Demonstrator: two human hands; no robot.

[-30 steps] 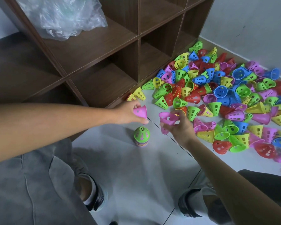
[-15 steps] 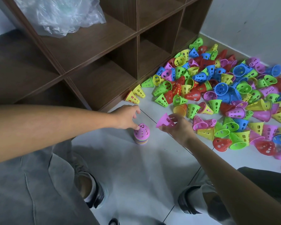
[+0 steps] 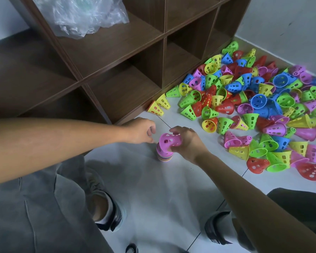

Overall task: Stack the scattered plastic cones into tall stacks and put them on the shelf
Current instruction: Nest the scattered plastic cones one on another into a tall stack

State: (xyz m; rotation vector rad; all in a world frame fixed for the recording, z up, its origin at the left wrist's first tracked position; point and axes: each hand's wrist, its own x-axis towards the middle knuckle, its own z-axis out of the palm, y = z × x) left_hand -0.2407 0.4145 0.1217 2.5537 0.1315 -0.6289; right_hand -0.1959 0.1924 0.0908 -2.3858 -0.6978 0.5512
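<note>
Right hand now over stack, fingers gripping pink cone.

A short stack of cones stands on the floor, in front of the shelf unit. The right hand holds one cone tilted on top of the stack; the left hand hangs just left of it. The loose heap of cones lies to the right, along the shelf's foot. A plastic bag sits in an upper compartment.
</note>
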